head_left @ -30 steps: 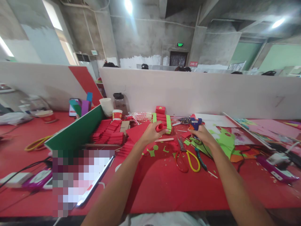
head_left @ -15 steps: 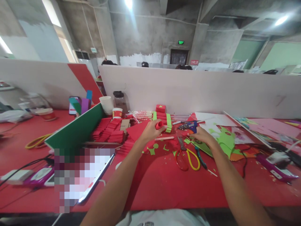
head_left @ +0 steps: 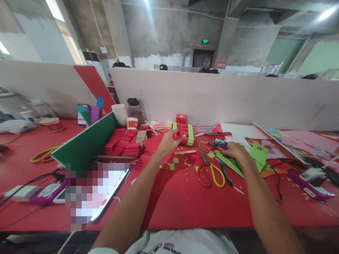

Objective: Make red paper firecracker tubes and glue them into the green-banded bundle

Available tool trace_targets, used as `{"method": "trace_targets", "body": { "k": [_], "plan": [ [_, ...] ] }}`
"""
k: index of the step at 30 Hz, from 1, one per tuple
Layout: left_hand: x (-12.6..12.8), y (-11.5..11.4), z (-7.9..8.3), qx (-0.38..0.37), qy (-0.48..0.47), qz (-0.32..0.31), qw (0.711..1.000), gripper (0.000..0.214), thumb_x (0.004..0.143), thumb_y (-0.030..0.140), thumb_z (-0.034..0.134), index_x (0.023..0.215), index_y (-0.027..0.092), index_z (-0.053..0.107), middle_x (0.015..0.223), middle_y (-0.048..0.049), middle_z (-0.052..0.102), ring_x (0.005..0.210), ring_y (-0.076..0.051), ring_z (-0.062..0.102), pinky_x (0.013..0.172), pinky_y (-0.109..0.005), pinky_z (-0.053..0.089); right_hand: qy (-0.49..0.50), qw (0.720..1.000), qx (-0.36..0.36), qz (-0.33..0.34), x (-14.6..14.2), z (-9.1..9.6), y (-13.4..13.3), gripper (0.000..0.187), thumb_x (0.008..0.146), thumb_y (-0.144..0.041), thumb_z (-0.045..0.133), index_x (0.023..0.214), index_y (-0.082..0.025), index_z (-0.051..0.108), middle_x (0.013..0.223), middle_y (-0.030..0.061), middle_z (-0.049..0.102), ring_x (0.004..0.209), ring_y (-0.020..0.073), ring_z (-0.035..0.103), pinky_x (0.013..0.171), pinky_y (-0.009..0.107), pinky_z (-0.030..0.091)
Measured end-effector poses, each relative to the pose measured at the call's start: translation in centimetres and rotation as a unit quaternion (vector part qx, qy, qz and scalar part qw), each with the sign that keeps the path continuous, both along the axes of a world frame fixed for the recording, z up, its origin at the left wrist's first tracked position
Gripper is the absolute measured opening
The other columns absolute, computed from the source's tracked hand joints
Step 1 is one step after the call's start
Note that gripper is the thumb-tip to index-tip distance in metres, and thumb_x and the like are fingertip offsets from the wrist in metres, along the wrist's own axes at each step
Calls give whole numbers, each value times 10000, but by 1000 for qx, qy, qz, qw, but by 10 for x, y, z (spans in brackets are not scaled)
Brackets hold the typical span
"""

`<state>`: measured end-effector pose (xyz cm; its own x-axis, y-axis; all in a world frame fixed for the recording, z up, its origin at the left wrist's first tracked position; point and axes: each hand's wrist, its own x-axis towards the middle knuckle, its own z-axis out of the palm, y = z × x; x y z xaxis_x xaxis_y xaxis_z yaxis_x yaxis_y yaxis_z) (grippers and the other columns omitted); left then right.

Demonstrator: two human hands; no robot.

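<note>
My left fingers (head_left: 179,141) hold a red tube (head_left: 176,134); toward the counter's (head_left: 182,201) right edge, my right fingers (head_left: 230,150) grip a glue gun (head_left: 222,145).

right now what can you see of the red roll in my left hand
The roll is a red, hollow tube, apparently of paper or thin foam. One round, open end shows, facing roughly toward the camera. The left hand grips it, hiding part of it. It is just nearer than the green-banded bundle; whether they touch is unclear.
</note>
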<state>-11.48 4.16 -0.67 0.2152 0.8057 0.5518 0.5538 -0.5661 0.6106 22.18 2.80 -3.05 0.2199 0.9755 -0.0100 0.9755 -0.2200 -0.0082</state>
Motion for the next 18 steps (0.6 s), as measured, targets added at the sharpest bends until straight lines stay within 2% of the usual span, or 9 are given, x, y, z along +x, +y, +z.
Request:
{"method": "trace_targets", "body": {
  "k": [3, 5, 7, 9, 12, 14, 16, 18],
  "plan": [
    [1, 0, -1, -7, -1, 2, 1000, 387, 840, 518, 559, 676, 179, 473, 642, 33, 472, 627, -114, 403, 620, -240, 342, 8, 1000, -2, -9, 1, 2, -3, 294, 735, -415, 703, 887, -164, 682, 824, 129, 724, 732, 251, 670, 558, 284, 348],
    [1, 0, -2, -5, -2, 6, 1000, 393, 846, 526, 550, 681, 177, 480, 640, 33, 472, 623, -113, 403, 618, -240, 340, 14, 999, 47, -2, -5, 6, -6, 330, 751, -430, 697, 945, -166, 658, 846, 115, 718, 720, 236, 656, 561, 279, 343],
    [1, 1, -2, -1, -4, 10, 1000, 392, 848, 524, 548, 682, 174, 485, 637, 33, 469, 623, -112, 404, 617, -241, 335, 29, 991, 127, 18, -22, 13, -10, 324, 792, -448, 665, 973, -181, 641, 891, 102, 710, 744, 228, 647, 575, 274, 343],
    [-1, 2, -2, 3, -7, 11, 1000, 376, 848, 506, 551, 685, 172, 493, 639, 33, 475, 624, -111, 405, 618, -241, 331, 84, 976, 172, 107, -50, 18, -15, 265, 846, -434, 628, 971, -201, 642, 884, 77, 706, 773, 213, 642, 613, 269, 366],
    [-3, 3, 0, -2, -8, 11, 1000, 325, 832, 463, 574, 706, 169, 520, 640, 34, 482, 623, -110, 404, 613, -238, 329, 155, 928, 153, 302, -103, 16, -24, 156, 912, -325, 582, 962, -205, 668, 919, 63, 712, 810, 189, 642, 708, 272, 412],
    [-4, 4, 1, -12, -11, 14, 1000, 298, 817, 443, 589, 717, 169, 529, 633, 37, 474, 623, -111, 401, 606, -235, 327, 150, 895, 135, 399, -136, 7, -29, 184, 938, -293, 555, 1040, -203, 680, 1016, 83, 711, 914, 205, 642, 782, 286, 429],
    [-5, 5, 1, -19, -15, 18, 1000, 291, 813, 434, 592, 712, 171, 521, 623, 40, 459, 617, -110, 392, 601, -234, 324, 130, 878, 129, 443, -161, -4, -33, 267, 940, -276, 556, 1174, -189, 652, 1130, 115, 690, 1034, 236, 628, 870, 315, 432],
    [-5, 5, 1, -17, -21, 18, 999, 288, 818, 422, 588, 700, 173, 507, 623, 40, 453, 613, -109, 384, 603, -234, 323, 108, 874, 119, 459, -176, -14, -34, 317, 936, -238, 547, 1233, -155, 622, 1161, 145, 680, 1072, 255, 624, 907, 340, 433]
  ]
}}
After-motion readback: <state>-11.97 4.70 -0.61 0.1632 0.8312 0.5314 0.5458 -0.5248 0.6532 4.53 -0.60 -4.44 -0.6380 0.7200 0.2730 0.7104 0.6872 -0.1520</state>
